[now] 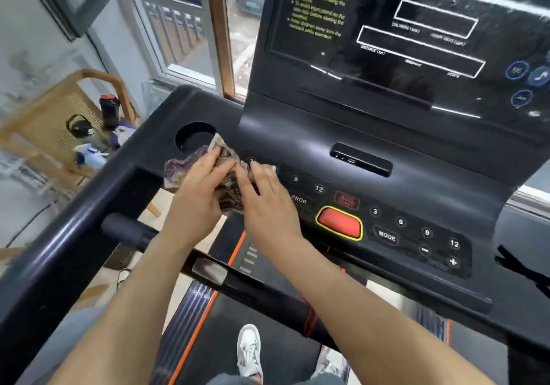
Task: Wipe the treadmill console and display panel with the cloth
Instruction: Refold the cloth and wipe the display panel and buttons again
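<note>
While both my left hand (pixel 196 188) and right hand (pixel 265 197) bunch the cloth (pixel 190 163) on the console (pixel 297 146), wiping is underway; display panel (pixel 387 42) next, I judge.

The cloth (pixel 226 173) is mostly covered by the left hand (pixel 199 188) and right hand (pixel 265 197), so its full shape and the console (pixel 416 182) buttons under it cannot be seen. The display panel (pixel 416 36) runs off the top and right edges; its small labels and yellow caution text (pixel 320 7) are too blurred to read in full. The round icons (pixel 523 81) at right are smeared. The chair (pixel 59 123) and the items on it are motion-blurred.
</note>
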Motion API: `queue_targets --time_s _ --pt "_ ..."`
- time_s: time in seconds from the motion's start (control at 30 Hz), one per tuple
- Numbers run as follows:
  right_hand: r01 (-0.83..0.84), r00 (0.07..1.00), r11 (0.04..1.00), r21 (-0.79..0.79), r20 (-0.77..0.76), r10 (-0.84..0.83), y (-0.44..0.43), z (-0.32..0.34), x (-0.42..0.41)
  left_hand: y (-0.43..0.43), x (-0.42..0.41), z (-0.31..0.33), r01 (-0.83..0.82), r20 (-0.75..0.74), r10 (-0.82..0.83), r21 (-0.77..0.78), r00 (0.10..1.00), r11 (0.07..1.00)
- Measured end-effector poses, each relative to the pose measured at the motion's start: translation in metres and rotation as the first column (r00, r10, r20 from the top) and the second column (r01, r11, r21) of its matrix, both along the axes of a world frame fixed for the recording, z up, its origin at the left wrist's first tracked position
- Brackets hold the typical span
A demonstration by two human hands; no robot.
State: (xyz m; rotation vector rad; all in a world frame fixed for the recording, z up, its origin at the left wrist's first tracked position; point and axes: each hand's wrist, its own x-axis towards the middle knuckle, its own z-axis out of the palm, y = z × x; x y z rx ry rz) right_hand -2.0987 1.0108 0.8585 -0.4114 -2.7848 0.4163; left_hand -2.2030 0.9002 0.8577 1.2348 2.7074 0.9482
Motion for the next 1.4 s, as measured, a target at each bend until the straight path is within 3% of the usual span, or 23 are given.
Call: queue_targets --time_s 0.23,0.3,0.37,0.57,0.67,0.93,1.17,1.4 --pt "-0.043 0.999 0.999 -0.034 0.004 0.043 0.009 0.005 0.000 0.012 0.032 -0.004 -0.183 -0.060 0.182 -0.017 0.981 0.983" --pt "-0.005 0.999 0.993 -0.117 -0.040 0.000 0.012 0.013 0.008 0.007 0.045 -0.011 -0.236 -0.045 0.235 -0.032 0.971 0.971" --pt "0.065 0.993 0.994 -0.089 -0.095 -0.073 0.013 0.018 0.017 0.004 0.061 -0.017 -0.288 -0.018 0.287 -0.061 0.958 0.956" --pt "0.031 0.969 0.999 -0.027 -0.245 -0.036 0.019 0.009 0.025 0.027 0.124 -0.019 -0.076 -0.048 0.073 -0.072 0.996 0.995" --pt "0.019 0.980 1.000 -0.023 -0.197 -0.023 0.035 0.009 0.041 0.034 0.132 -0.016 -0.081 -0.027 0.078 -0.121 0.997 0.989" --pt "0.135 0.980 0.991 0.020 -0.148 -0.131 0.070 -0.005 0.119 0.054 0.186 -0.014 0.064 -0.101 -0.092 -0.246 0.991 0.967" --pt "0.266 0.962 0.956 0.127 0.031 -0.272 0.099 -0.009 0.220 0.098 0.263 -0.005 0.228 -0.181 -0.308 -0.362 0.934 0.904" --pt "0.441 0.895 0.893 0.088 0.030 -0.445 0.129 -0.004 0.307 0.142 0.331 -0.002 0.368 -0.255 -0.463 -0.344 0.849 0.864"
